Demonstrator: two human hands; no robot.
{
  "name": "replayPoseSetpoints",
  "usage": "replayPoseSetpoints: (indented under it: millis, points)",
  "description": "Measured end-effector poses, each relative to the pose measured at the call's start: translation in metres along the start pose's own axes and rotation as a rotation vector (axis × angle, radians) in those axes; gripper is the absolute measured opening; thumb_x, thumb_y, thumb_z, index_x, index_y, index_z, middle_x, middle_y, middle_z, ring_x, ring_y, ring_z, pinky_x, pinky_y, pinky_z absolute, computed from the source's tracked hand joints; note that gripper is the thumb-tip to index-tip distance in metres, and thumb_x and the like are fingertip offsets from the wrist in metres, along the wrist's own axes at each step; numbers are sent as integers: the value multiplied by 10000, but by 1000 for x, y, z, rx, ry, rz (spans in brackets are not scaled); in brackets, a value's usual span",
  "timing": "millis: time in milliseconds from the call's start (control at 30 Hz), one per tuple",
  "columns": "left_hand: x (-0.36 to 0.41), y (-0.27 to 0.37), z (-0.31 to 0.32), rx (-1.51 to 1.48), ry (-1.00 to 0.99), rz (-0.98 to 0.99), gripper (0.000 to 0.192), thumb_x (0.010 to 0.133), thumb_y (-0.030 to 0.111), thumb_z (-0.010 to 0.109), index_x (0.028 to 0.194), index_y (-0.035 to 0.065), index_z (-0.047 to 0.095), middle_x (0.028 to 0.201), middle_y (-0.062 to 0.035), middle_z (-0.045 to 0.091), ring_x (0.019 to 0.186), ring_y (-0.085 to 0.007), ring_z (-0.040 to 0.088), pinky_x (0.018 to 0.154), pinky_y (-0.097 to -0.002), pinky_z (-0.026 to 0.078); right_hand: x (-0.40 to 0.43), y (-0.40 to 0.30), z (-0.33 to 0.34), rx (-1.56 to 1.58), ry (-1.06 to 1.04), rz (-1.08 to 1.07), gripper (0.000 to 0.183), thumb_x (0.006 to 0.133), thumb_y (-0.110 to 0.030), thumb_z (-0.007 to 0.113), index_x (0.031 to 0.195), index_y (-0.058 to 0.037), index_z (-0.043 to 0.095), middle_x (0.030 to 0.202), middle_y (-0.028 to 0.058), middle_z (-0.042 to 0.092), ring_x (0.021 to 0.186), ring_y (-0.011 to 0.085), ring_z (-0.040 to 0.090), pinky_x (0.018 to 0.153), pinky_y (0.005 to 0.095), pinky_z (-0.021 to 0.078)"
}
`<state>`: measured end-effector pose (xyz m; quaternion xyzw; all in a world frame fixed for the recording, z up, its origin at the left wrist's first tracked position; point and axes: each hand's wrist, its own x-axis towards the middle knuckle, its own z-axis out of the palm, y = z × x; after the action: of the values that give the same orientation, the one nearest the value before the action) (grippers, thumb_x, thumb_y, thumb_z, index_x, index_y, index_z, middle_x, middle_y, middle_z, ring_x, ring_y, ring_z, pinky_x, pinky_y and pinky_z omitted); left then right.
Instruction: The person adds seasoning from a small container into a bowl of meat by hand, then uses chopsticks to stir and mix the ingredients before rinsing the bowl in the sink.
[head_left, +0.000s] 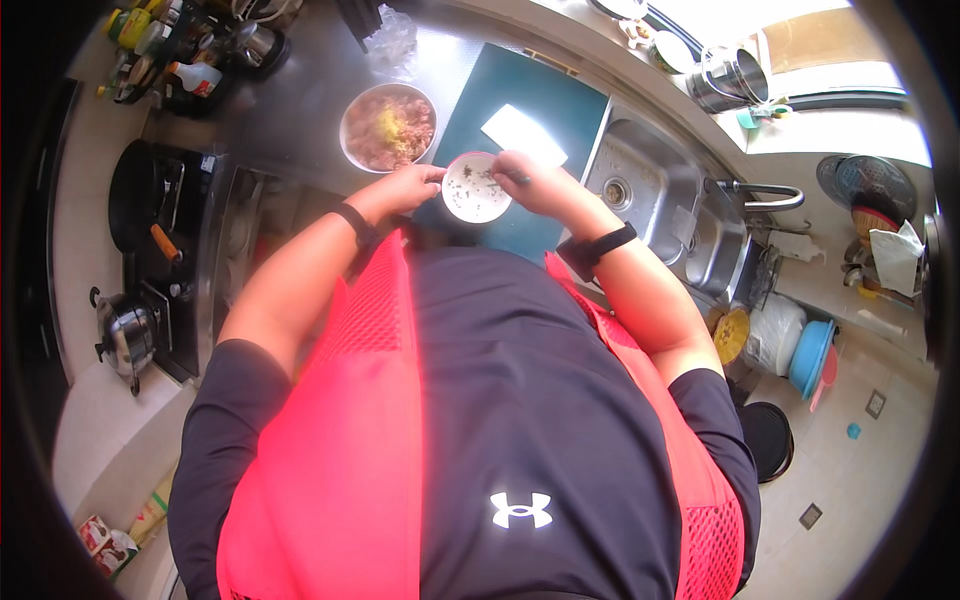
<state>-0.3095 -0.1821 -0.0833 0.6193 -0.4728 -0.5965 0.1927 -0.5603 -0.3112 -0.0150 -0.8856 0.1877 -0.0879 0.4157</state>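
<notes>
Low over the front part of a teal board (469, 97), my left hand (411, 187) grips the left rim of a small white bowl (474, 196) with a red edge. Dark bits lie scattered inside that bowl. At its right rim, my right hand (526, 180) has its fingers closed around a thin utensil, mostly hidden, that reaches towards the bowl's inside. A larger white bowl (346, 142) of what looks like minced meat, topped with a yellow heap, stands on the steel counter just beyond my left hand. Behind my right hand, a white rectangular item (523, 133) lies on the board.
A double steel sink (652, 161) with a tap (772, 196) lies to the right. On the left are a wok (133, 196) on the stove and a steel pot (129, 334). Bottles (196, 78) crowd the far left corner, and a clear plastic bag (393, 43) rests behind the meat bowl.
</notes>
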Motion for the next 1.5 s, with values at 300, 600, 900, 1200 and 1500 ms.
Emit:
replayPoseSetpoints:
  millis: [300, 600, 900, 1200, 1500]
  points:
    - [0, -4, -1, -2, -25, -10, 503, 961, 105, 547, 1457, 20, 528, 1096, -73, 693, 966, -139, 629, 854, -299, 512, 4, -2, -3, -138, 0, 109, 146, 916, -167, 648, 1009, -58, 678, 970, 170, 690, 932, 375, 663, 821, 456, 536]
    - [-5, 7, 0, 38, -9, -41, 522, 974, 122, 561, 1487, 49, 502, 1037, -65, 683, 851, -116, 601, 694, -279, 499, 1, 0, 0, -53, -29, 44, 153, 914, -185, 665, 1007, -63, 675, 973, 157, 689, 914, 371, 667, 814, 457, 539]
    - [-8, 6, 3, -3, 10, -38, 530, 973, 114, 568, 1497, 75, 499, 979, -35, 667, 644, -82, 508, 555, -254, 441, 4, 1, 3, -58, 63, -30, 139, 918, -181, 668, 1004, -73, 676, 978, 150, 692, 912, 364, 670, 811, 454, 541]
    - [-10, 4, 9, -12, 43, -4, 542, 967, 119, 577, 1500, 75, 492, 965, -40, 664, 646, -89, 515, 575, -264, 464, 0, 10, 4, -190, 47, -11, 123, 922, -173, 661, 1001, -79, 669, 959, 157, 685, 917, 369, 656, 807, 458, 533]
    - [-11, 4, 9, 22, 41, 1, 536, 952, 118, 596, 1479, 68, 518, 988, -36, 677, 739, -108, 568, 649, -294, 510, -6, -8, -9, -50, -86, 152, 149, 947, -161, 652, 1064, -70, 673, 998, 155, 690, 931, 331, 679, 830, 408, 540]
